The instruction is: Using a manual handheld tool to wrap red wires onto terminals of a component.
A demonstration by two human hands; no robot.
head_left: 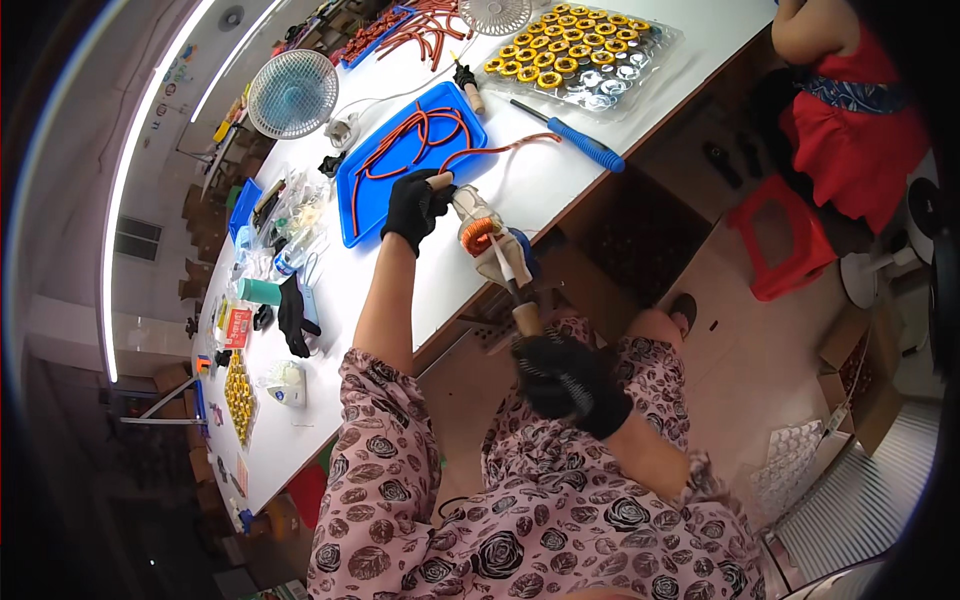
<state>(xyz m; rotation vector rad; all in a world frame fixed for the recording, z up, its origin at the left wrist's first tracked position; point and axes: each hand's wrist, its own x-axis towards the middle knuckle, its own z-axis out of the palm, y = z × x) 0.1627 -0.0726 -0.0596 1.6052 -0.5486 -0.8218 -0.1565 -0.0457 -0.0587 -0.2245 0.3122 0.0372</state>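
Note:
A ring-shaped coil (478, 234) wound with orange-red wire sits at the table's edge in a holder wrapped in whitish cloth (488, 266). My right hand (570, 385), in a black glove, grips a wooden-handled tool (526, 319); its thin pale shaft reaches up to the ring. My left hand (412, 210), also black-gloved, is closed around a short wooden handle (440, 181) just beyond the coil; what lies at the handle's inner end is hidden by the fingers. Orange-red wire (430, 130) lies looped in a blue tray (352, 212), with one length running out over its right side.
Right of the tray lies a blue-handled screwdriver (588, 146). Yellow rings fill a clear plastic tray (590, 95) at the back. A small fan (293, 94) stands on the far side. Bags and a black glove (295, 318) lie left. A person in red (850, 130) and a red stool (780, 240) are at right.

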